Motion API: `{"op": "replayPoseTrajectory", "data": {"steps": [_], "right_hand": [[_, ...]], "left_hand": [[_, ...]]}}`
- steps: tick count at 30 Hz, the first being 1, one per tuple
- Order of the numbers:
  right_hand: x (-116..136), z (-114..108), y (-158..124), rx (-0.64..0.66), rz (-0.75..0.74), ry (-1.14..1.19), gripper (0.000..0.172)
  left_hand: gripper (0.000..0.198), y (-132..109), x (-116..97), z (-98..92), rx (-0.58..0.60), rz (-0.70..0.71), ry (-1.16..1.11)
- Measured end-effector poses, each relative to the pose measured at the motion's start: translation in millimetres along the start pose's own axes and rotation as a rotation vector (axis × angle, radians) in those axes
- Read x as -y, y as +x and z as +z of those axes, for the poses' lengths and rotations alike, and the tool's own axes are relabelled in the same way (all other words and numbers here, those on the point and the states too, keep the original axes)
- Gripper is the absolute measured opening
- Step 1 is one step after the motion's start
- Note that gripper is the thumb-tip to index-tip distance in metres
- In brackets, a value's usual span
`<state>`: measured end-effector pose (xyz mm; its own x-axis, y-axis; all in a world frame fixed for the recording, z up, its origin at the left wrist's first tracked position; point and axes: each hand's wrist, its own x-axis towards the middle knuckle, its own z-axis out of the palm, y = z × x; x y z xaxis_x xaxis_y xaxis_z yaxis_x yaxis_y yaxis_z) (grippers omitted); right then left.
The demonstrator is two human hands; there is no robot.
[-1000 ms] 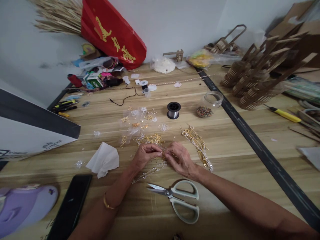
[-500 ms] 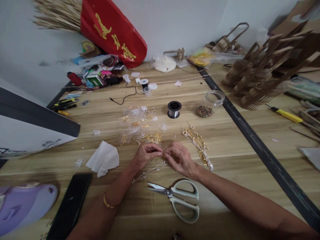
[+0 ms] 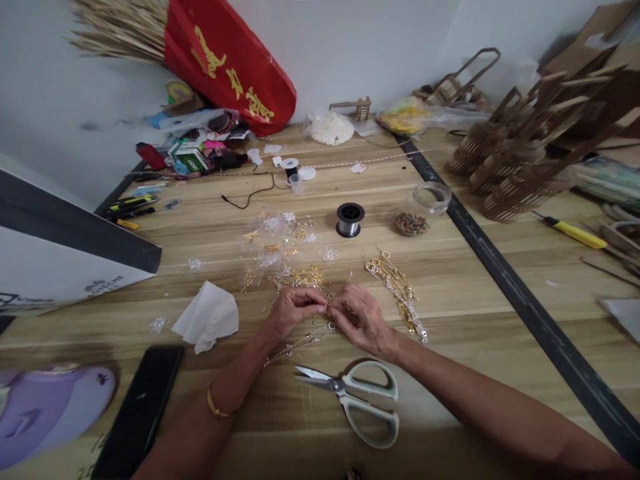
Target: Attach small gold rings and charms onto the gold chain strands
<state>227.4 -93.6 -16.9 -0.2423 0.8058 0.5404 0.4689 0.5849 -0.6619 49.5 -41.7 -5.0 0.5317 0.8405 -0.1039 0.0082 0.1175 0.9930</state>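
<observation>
My left hand (image 3: 300,308) and my right hand (image 3: 357,317) meet fingertip to fingertip over the table, both pinched closed. What lies between the fingertips is too small to name. Just below them, a silver beaded chain (image 3: 299,347) with a ring at its upper end rests on the wood; whether it joins the pinched piece I cannot tell. Loose gold beads (image 3: 310,275) lie scattered behind my fingers. To the right is a bundle of gold and silver chains (image 3: 397,293) with rings. Scissors with pale green handles (image 3: 350,393), blades parted, lie nearer me.
Behind the hands stand a wire spool (image 3: 350,220) and a clear jar (image 3: 431,198) near coloured beads (image 3: 411,224). Leftward are a white tissue (image 3: 207,317), a black phone (image 3: 140,410) and a white box (image 3: 75,260). Brown woven baskets (image 3: 510,173) crowd the back right.
The view has shifted very slightly. My hands keep the same pinch in nearly the same place, and nothing on the table has visibly moved.
</observation>
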Motion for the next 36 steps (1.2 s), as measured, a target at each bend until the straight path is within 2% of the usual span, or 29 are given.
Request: {"op": "replayPoseTrajectory", "data": {"steps": [30,36], "right_hand": [[-2.0,2.8,-1.8,0.011,0.003,-0.006,0.006],[-1.3,2.7,-1.2,0.016,0.004,-0.009,0.007]], "left_hand": [[0.015,-1.7,-1.1,0.6,0.012,-0.028,-0.033],[0.010,-1.5,1.8,0.4,0.028,0.037,-0.037]]}}
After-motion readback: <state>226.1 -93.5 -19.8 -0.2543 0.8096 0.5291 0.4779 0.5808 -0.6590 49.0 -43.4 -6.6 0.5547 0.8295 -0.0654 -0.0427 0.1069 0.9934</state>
